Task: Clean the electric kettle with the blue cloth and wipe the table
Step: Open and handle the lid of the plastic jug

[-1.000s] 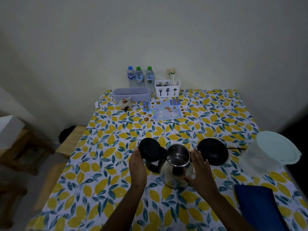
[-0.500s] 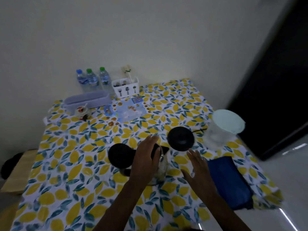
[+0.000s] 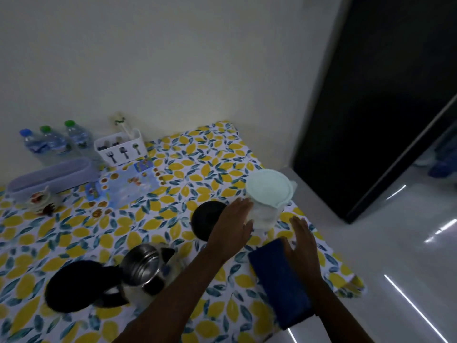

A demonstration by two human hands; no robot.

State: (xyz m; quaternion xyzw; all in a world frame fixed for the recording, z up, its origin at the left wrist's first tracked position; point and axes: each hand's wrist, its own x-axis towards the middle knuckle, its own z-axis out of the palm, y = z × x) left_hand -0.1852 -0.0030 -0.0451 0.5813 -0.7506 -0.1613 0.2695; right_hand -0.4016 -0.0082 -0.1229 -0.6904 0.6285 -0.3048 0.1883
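Note:
The steel electric kettle (image 3: pixel 143 268) stands at the lower left of the lemon-print table (image 3: pixel 153 224), its black lid (image 3: pixel 71 285) flipped open to the left. Its round black base (image 3: pixel 207 219) lies further back. The folded blue cloth (image 3: pixel 279 280) lies near the table's right edge. My left hand (image 3: pixel 232 226) is open, fingers spread, touching or just beside the left side of a clear container with a pale lid (image 3: pixel 269 196). My right hand (image 3: pixel 301 243) hovers open over the cloth's far end, just right of that container. Neither hand holds anything.
Three water bottles (image 3: pixel 54 139), a white cutlery holder (image 3: pixel 121 149), a lavender tray (image 3: pixel 52 174), a small cup (image 3: pixel 40 199) and a printed blue mat (image 3: pixel 126 184) sit at the back. The table's right edge drops to a glossy floor (image 3: pixel 395 268); a dark door (image 3: pixel 376 95) stands beyond.
My view swung right. My left hand left the kettle and reached to the lidded container. My right hand moved forward over the blue cloth toward the container's other side.

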